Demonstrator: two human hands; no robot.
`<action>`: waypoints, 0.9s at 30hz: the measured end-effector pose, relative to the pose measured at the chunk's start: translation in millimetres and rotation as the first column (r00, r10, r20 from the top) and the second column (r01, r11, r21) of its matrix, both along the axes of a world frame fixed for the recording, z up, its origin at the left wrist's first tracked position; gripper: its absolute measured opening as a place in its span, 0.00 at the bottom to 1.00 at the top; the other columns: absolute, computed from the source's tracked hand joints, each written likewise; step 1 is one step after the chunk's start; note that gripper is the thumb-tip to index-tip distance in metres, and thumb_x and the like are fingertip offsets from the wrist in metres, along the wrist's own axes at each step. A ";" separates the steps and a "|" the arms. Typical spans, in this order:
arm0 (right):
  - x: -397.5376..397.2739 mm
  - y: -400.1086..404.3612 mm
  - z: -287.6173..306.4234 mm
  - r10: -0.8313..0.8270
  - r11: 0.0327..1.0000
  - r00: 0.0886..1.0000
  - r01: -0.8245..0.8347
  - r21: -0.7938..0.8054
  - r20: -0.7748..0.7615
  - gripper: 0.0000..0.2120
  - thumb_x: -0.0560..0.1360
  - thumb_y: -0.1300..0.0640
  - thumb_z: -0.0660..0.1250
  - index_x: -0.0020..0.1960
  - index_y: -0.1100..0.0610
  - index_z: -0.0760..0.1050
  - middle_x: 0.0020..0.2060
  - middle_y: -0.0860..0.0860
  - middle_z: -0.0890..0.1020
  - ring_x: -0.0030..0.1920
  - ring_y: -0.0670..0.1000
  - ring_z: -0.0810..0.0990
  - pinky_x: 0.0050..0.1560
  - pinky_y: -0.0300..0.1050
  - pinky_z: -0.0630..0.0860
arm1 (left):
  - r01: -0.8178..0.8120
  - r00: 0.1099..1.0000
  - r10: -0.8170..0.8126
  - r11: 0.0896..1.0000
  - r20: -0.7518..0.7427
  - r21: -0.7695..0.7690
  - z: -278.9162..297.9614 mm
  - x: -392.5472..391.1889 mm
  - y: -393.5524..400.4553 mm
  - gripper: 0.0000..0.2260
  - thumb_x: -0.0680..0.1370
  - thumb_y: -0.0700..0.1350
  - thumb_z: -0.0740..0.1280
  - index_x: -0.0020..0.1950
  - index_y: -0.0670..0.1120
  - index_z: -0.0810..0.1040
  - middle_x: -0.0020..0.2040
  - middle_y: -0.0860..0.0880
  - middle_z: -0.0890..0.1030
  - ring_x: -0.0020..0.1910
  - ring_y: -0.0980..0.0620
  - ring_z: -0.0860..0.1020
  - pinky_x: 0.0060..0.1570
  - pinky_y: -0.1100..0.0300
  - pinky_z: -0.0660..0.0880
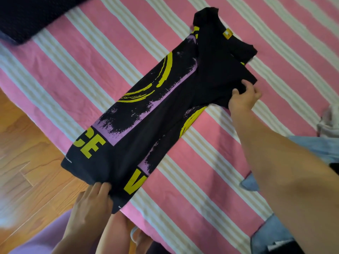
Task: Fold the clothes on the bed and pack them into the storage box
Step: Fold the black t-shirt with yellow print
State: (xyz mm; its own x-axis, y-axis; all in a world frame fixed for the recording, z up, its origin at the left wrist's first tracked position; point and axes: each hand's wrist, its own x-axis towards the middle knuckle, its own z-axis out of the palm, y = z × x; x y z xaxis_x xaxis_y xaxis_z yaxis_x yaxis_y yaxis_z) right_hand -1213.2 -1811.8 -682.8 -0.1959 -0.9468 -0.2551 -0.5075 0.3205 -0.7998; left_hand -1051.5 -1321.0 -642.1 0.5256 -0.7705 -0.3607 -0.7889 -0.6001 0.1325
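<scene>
- We are seeing one black T-shirt (165,99), printed in yellow and purple, lying folded into a long strip across the pink striped bed (211,171)
- Our left hand (91,202) is pinching its hem
- Our right hand (244,98) is gripping a folded sleeve
- Denim (271,235), perhaps jeans, is lying nearby

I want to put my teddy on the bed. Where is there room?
Bare striped bedspread lies between the black T-shirt and the dark fabric at the top left. More lies beyond the collar, top right. It is crowded lower right, by the right hand, denim clothes and white garment.
</scene>
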 end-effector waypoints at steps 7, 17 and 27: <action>-9.5 -2.0 -6.2 -0.175 0.979 0.967 0.151 0.135 0.187 0.22 0.75 0.70 0.65 0.65 0.55 0.77 0.61 0.53 0.78 0.58 0.50 0.80 0.59 0.38 0.77 | 0.027 0.998 -0.024 0.999 -0.050 0.046 -1.0 -1.1 3.0 0.16 0.65 0.34 0.74 0.43 0.47 0.70 0.36 0.50 0.71 0.32 0.43 0.75 0.36 0.54 0.65; -46.9 -9.4 4.5 -0.108 0.987 0.990 0.095 0.132 0.096 0.29 0.71 0.65 0.71 0.70 0.56 0.69 0.65 0.54 0.73 0.57 0.49 0.79 0.54 0.37 0.78 | -0.041 0.998 0.041 0.999 -0.044 0.006 20.5 -12.6 23.6 0.08 0.72 0.35 0.69 0.45 0.47 0.75 0.39 0.50 0.74 0.37 0.44 0.76 0.41 0.48 0.74; -26.9 -24.8 49.7 -0.129 0.990 0.952 0.107 0.093 0.279 0.30 0.71 0.69 0.61 0.70 0.48 0.68 0.44 0.47 0.74 0.35 0.43 0.75 0.43 0.38 0.77 | -0.336 0.935 0.291 0.911 -0.204 -0.241 43.0 4.2 16.8 0.07 0.69 0.39 0.57 0.41 0.45 0.74 0.38 0.52 0.72 0.37 0.49 0.68 0.43 0.53 0.65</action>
State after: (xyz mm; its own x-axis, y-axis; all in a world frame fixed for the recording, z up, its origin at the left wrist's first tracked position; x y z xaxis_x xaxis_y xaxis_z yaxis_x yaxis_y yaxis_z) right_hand -1240.1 -1836.6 -633.1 -0.2145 -0.8968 -0.3868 -0.2182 0.4301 -0.8760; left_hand -1047.3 -1304.2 -599.1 0.7085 -0.6546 -0.2638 -0.5205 -0.7370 0.4312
